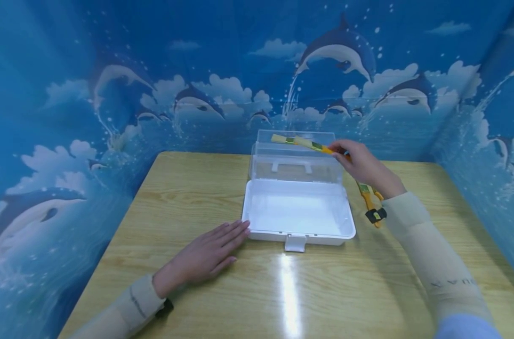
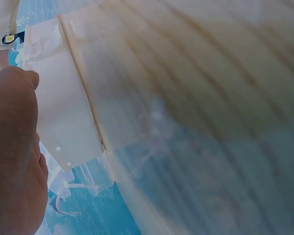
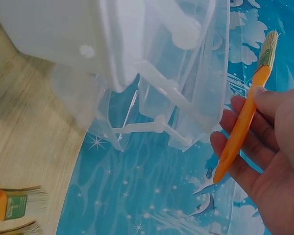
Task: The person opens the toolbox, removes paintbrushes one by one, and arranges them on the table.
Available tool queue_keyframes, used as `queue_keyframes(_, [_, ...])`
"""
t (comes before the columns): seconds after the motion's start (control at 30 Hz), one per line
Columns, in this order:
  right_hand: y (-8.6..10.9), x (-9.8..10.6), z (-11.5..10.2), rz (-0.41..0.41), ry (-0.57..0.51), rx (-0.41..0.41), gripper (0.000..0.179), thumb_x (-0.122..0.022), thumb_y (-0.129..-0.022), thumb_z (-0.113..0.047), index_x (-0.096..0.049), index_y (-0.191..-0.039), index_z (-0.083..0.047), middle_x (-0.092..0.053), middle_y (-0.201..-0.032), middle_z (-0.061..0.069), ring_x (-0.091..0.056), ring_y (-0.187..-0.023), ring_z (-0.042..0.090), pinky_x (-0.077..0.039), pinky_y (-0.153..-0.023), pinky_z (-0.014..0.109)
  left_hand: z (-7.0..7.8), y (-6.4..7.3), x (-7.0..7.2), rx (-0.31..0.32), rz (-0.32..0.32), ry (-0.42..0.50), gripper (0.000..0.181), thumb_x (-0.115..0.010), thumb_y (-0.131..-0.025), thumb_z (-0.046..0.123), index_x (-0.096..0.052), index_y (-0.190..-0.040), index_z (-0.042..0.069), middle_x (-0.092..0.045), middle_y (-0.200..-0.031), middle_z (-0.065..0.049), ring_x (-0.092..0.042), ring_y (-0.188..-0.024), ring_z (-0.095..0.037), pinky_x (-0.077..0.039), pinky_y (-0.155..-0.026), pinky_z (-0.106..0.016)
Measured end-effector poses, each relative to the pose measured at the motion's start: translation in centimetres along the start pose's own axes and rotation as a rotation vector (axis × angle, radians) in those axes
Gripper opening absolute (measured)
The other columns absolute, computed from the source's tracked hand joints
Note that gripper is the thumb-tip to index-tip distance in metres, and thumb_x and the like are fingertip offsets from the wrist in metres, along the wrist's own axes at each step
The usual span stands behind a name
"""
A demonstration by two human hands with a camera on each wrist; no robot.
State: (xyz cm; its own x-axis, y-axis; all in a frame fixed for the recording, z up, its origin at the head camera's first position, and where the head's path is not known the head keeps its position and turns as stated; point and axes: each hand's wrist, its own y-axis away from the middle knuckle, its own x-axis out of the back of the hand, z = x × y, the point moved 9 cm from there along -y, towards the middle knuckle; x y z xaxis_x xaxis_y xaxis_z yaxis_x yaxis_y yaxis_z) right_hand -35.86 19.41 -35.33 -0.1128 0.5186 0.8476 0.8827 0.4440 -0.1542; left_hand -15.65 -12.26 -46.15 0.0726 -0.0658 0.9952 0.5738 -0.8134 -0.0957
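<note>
My right hand point(image 1: 358, 160) pinches an orange-handled paintbrush point(image 3: 242, 125) over the raised clear lid section point(image 1: 297, 167) of a plastic box. Its bristles point left in the head view; another set of pale bristles point(image 1: 278, 138) with a green band shows just past its tip. The white base of the box point(image 1: 299, 207) has a bare inside and a latch point(image 1: 295, 243) hanging at the front. My left hand point(image 1: 210, 252) lies with straight fingers at the box's front left corner, fingertips right at the rim.
More orange-handled paintbrushes point(image 1: 369, 200) lie on the wooden table point(image 1: 189, 188) right of the box, partly hidden by my right wrist. Two of their bristle ends point(image 3: 24, 203) show in the right wrist view. A dolphin-print backdrop point(image 1: 223, 56) stands behind and at both sides.
</note>
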Motion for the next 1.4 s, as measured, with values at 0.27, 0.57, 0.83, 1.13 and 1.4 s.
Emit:
queue_keyframes(0.27, [1.0, 0.3, 0.4, 0.035, 0.004, -0.01, 0.029, -0.05, -0.108, -0.013, -0.059, -0.133, -0.001, -0.063, -0.126, 0.02, -0.061, -0.111, 0.034, -0.056, -0.094, 0.054, 0.1, -0.1, 0.1, -0.011, 0.015, -0.022, 0.068, -0.043, -0.108, 0.037, -0.014, -0.164, 0.009, -0.009, -0.172, -0.007, -0.012, -0.158, -0.024, -0.016, -0.129, -0.04])
queue_keyframes(0.57, [1.9, 0.5, 1.0, 0.056, 0.024, -0.007, 0.029, -0.049, -0.108, -0.013, -0.058, -0.133, -0.001, -0.063, -0.123, 0.019, -0.061, -0.109, 0.034, -0.056, -0.091, 0.055, 0.1, 0.0, 0.0, 0.005, -0.011, -0.023, 0.066, -0.037, -0.11, 0.039, -0.012, -0.164, 0.01, -0.006, -0.172, -0.005, -0.01, -0.158, -0.023, -0.014, -0.13, -0.039])
queue_keyframes(0.83, [2.3, 0.8, 1.5, 0.075, 0.037, -0.006, 0.029, -0.05, -0.108, -0.011, -0.059, -0.132, 0.0, -0.064, -0.122, 0.02, -0.062, -0.106, 0.033, -0.057, -0.088, 0.053, 0.1, 0.0, 0.0, 0.005, -0.011, -0.004, 0.066, -0.037, -0.11, 0.038, -0.011, -0.164, 0.01, -0.005, -0.172, -0.005, -0.008, -0.158, -0.022, -0.015, -0.129, -0.04])
queue_keyframes(1.13, [3.1, 1.0, 2.1, 0.091, 0.038, -0.02, 0.028, -0.05, -0.108, -0.011, -0.06, -0.131, 0.0, -0.065, -0.118, 0.019, -0.062, -0.101, 0.032, -0.057, -0.085, 0.052, 0.1, 0.0, 0.2, 0.003, -0.008, -0.003, 0.066, -0.038, -0.11, 0.038, -0.012, -0.164, 0.01, -0.006, -0.172, -0.006, -0.01, -0.158, -0.023, -0.016, -0.129, -0.041])
queue_keyframes(1.4, [3.9, 1.2, 2.7, 0.101, 0.023, -0.052, 0.03, -0.048, -0.109, -0.016, -0.058, -0.132, 0.0, -0.063, -0.121, 0.02, -0.06, -0.106, 0.034, -0.055, -0.089, 0.055, 0.2, 0.0, 0.3, 0.001, -0.006, -0.011, 0.066, -0.039, -0.11, 0.038, -0.012, -0.164, 0.01, -0.007, -0.172, -0.006, -0.011, -0.158, -0.023, -0.017, -0.129, -0.041])
